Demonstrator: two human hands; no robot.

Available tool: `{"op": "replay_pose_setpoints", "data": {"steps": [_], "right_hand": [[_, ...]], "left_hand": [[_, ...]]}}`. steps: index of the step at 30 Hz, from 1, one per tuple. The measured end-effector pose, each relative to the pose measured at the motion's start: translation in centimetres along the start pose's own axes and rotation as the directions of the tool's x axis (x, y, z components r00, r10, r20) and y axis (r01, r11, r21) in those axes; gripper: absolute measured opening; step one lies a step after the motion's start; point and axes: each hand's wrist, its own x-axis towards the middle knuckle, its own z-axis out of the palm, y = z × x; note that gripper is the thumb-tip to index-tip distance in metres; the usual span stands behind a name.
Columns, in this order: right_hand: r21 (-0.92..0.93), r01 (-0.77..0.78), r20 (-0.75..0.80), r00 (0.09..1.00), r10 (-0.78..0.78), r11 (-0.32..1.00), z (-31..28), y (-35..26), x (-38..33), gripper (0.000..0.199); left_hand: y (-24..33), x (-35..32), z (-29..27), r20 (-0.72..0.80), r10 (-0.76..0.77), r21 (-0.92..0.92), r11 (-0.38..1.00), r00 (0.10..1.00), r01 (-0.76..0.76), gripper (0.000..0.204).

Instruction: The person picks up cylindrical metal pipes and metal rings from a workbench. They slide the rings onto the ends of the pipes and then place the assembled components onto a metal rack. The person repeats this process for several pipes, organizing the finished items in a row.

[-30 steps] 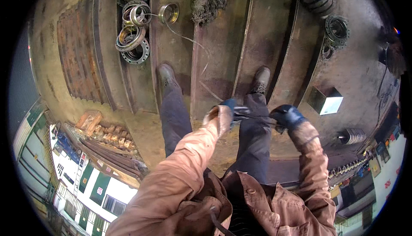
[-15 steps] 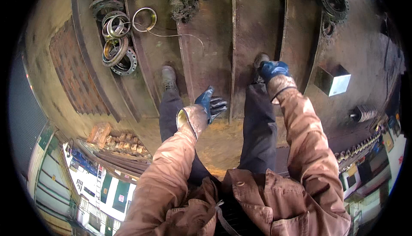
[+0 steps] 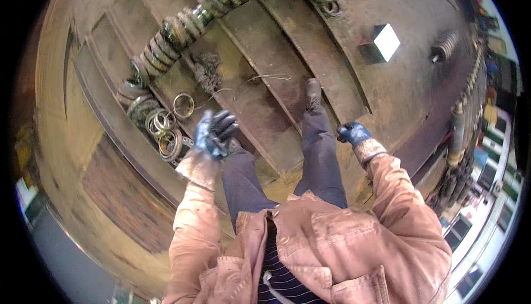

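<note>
My left hand point(image 3: 217, 134), in a blue glove with dark fingers, is raised in front of my left leg, its fingers loosely bent and apart with nothing seen in them. Beyond it on the floor lie a loose shiny metal ring point(image 3: 183, 105) and a pile of metal rings and flanges point(image 3: 160, 121). A thin wire point(image 3: 271, 77) trails across the floor from near that ring. My right hand point(image 3: 354, 132), gloved in blue, hangs beside my right leg with its fingers curled closed. Whether anything is inside them is hidden.
A curved row of ring-shaped metal parts point(image 3: 171, 33) stretches across the far floor, near a wire tangle point(image 3: 207, 72). Raised metal strips point(image 3: 243, 50) cross the floor. To the right are a box point(image 3: 386, 43) with a bright face and a ribbed, spring-like part point(image 3: 444, 47).
My view has turned, and the row of rings has come into sight. My left hand has risen and swung outward to the left; my right hand has drawn back closer. My legs have stepped.
</note>
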Motion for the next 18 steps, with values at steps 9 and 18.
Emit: {"op": "replay_pose_setpoints", "data": {"steps": [9,18], "right_hand": [[0.489,-0.101,-0.083,0.984,0.161,0.867,-1.3,12.2,-9.1,0.037],[0.288,0.153,-0.073,0.988,-0.138,0.945,-14.8,11.0,-12.3,0.039]], "left_hand": [[2.1,-11.0,-1.7,0.201,0.299,-0.094,0.954,0.933,-0.285,0.046],[-14.1,-17.1,19.4,0.669,0.240,-0.186,0.970,0.703,-0.154,0.058]]}}
